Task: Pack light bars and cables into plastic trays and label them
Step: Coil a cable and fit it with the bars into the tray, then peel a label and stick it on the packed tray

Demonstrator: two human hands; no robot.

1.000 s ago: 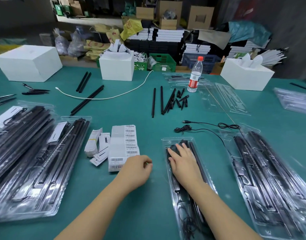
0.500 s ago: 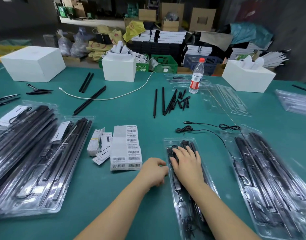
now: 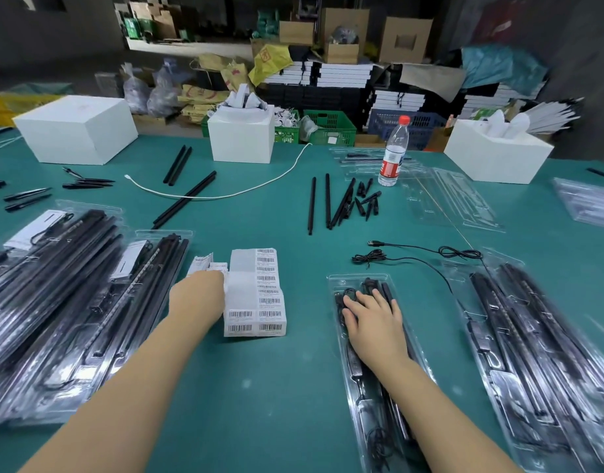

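A green table [image 3: 276, 404] fills the view, with stacks of packed trays [image 3: 65, 308] on the left and more filled trays [image 3: 546, 363] on the right — both heaps blurred at the edges. Straight ahead, near the right forearm, lies one narrow plastic tray [image 3: 358, 377] holding black light bars and a coiled cable. The right hand [image 3: 374, 320] rests flat on its upper end, fingers straight and spread, pressing down on the contents. Left of it lies a sheet of barcode labels [image 3: 256, 295], and the left hand [image 3: 198, 295] reaches onto that sheet's left edge — its fingers are hidden, so I cannot tell whether they grip anything. A loose black cable [image 3: 413, 254] lies just beyond the tray.
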